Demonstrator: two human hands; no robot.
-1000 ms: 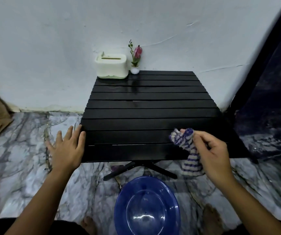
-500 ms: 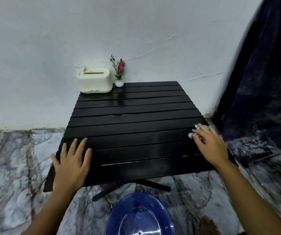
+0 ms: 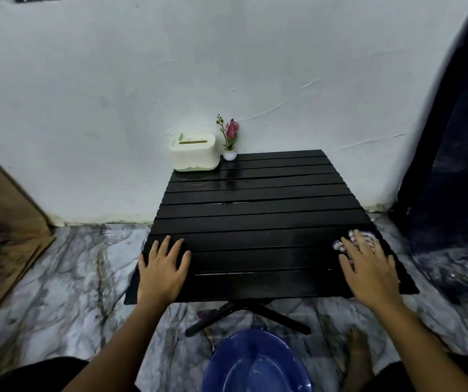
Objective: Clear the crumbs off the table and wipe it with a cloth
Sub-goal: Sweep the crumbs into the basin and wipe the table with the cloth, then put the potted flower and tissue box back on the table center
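**Both palms down on the slatted bench**

The right hand (image 3: 368,271) lies flat near the bench's (image 3: 255,222) right edge, fingers spread, pressing the striped cloth (image 3: 351,240) onto the black slats — its grip is apart, not curled round the fabric, which shows only past the fingertips. The left hand (image 3: 163,268) rests palm-down at the near left corner, fingers splayed, holding nothing. A cream tissue box (image 3: 193,152) and a small potted flower (image 3: 229,140) stand at the far left corner against the wall. A blue basin (image 3: 255,363) sits on the marble floor — below the near edge.
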